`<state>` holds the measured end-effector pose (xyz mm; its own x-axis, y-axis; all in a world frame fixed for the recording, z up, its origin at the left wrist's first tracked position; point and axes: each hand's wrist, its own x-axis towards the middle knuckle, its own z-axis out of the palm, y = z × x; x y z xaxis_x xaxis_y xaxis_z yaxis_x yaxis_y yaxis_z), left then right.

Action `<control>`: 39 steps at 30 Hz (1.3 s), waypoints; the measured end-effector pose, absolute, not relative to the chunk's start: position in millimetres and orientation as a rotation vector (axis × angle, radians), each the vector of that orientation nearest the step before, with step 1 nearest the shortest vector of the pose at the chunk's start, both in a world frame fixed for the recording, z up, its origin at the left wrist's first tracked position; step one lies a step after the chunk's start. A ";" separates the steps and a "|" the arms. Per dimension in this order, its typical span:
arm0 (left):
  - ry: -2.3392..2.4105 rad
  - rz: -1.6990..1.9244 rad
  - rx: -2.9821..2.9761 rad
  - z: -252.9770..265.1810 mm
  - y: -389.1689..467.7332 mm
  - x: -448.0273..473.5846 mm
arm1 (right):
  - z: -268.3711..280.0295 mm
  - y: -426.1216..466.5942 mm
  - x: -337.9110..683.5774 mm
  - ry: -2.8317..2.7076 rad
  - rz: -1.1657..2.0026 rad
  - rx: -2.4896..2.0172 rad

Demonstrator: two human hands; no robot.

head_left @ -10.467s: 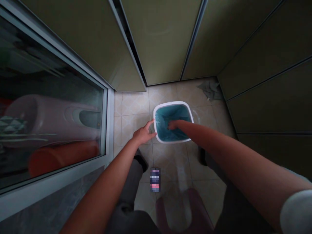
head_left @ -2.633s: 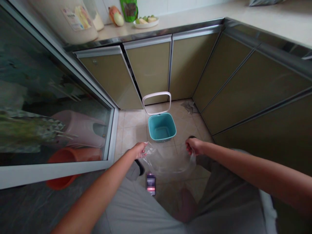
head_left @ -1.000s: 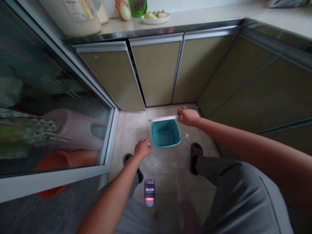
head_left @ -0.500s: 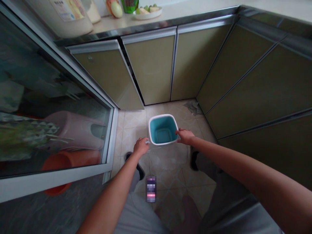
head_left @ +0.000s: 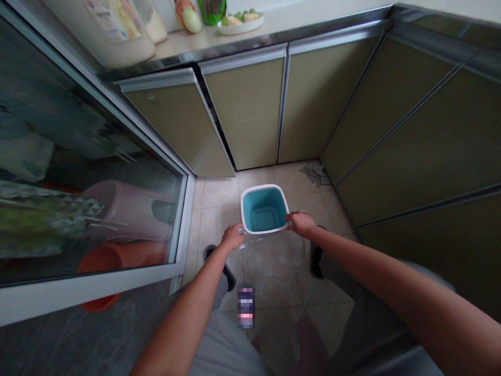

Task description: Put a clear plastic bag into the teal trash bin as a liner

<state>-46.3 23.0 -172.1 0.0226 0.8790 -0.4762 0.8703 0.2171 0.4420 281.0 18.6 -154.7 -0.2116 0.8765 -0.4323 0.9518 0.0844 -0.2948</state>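
A trash bin (head_left: 264, 209) with teal inside walls and a white rim stands on the tiled floor before me, and its inside is bare. My left hand (head_left: 234, 236) is closed at the bin's near left corner, with a bit of clear plastic film (head_left: 241, 245) showing at the fingers. This film is see-through, and faint shiny streaks of it run below the near rim towards the other hand. At the right side of the rim, my right hand (head_left: 301, 223) is closed, its fingertips by the edge; the film there is hard to make out.
Cabinets (head_left: 245, 109) run along the back and right, with one door (head_left: 176, 120) slightly ajar. A grey cloth (head_left: 316, 173) lies in the corner. On the left stands a glass sliding door (head_left: 183, 219). A plate of fruit (head_left: 240, 23) rests on the counter.
My left hand has moved right and closer to the bin's corner, and more plastic film shows there. The right hand remains at the rim. The whole view has shifted slightly.
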 end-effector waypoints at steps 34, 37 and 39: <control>0.515 0.789 1.376 156.1 -5.1 -48.6 | 150.7 12.5 271.6 2.876 -2.642 1.576; 0.605 0.796 1.143 132.4 63.5 -23.9 | 126.2 63.8 255.1 2.393 -2.679 1.932; 0.671 0.779 1.026 107.5 111.0 -11.0 | 99.1 100.5 248.4 2.147 -2.654 2.155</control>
